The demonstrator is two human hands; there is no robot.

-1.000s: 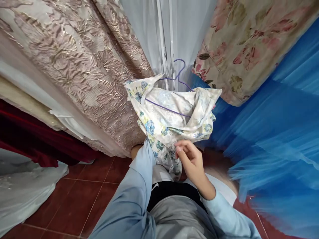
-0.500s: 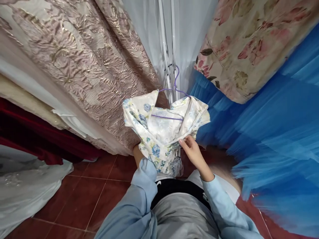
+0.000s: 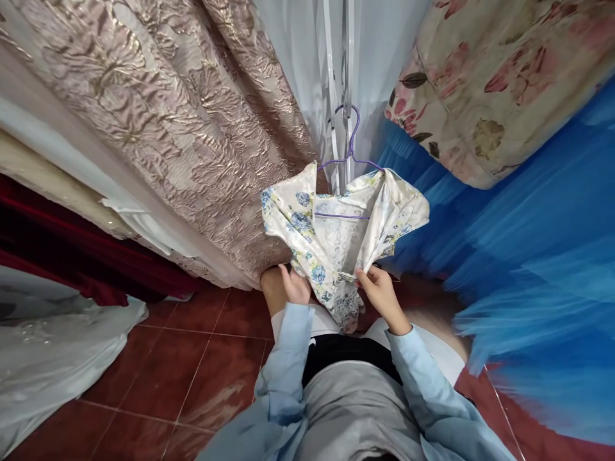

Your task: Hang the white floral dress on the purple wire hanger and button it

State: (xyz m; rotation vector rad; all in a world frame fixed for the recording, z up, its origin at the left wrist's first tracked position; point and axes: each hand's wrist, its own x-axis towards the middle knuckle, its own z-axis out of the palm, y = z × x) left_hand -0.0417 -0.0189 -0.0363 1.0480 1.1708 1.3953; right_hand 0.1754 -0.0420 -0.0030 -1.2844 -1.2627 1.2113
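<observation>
1. The floral garment (image 3: 339, 238) hung near the middle of the view on the purple hanger (image 3: 350, 153), whose hook stood at its 12 o'clock and whose lower bar crossed the gaping neck.
2. The right hand (image 3: 379, 291), at the garment's 5 o'clock, pinched the neckline's front edge between thumb and fingertips.
3. The left hand (image 3: 295, 287) had just come into sight at 8 o'clock, thumb raised apart; whether its other fingers gripped cloth could not be told.
4. With a hand on each side, the front seemed easier to steady and spread.
5. Half a second earlier, the left hand was out of sight and the neckline was rounder; now it dropped to a deeper V.
6. Farther out, pink brocade (image 3: 192, 128) hung at 10 o'clock and blue tulle (image 3: 528, 275) at 3 o'clock.
</observation>
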